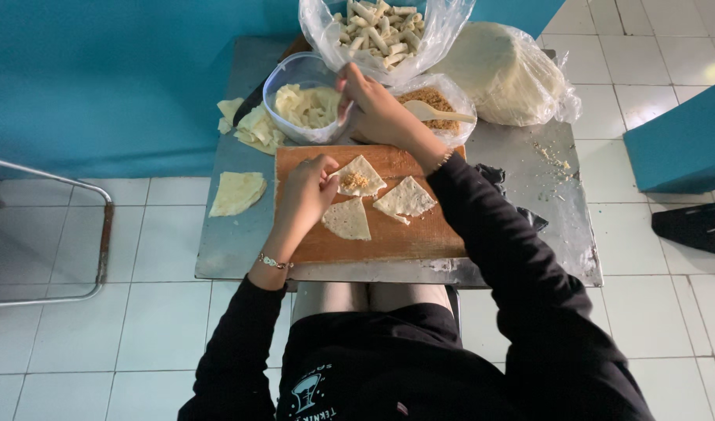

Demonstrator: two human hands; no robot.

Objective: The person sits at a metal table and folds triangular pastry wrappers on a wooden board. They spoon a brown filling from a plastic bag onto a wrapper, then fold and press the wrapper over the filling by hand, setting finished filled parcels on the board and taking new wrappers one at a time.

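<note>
On the brown wooden cutting board [388,234], your left hand [304,195] pinches the corner of a pale triangular pastry wrapper topped with brown crumbly filling [359,178], fingers closed on its edge. Your right hand [377,109] reaches into the clear plastic tub of cut wrapper sheets [303,105]; whether it grips one, you cannot tell. Filling looks done; folding this wrapper calls for both hands.

Both arms, in black sleeves, stretch forward from the body. The left hand [304,189] lies low with its wrist bent a little, fingers curled and fingertips pinched together toward the right. The right hand [375,109] reaches farther out and crosses leftward, fingers bent downward, the back of the hand up.
</note>
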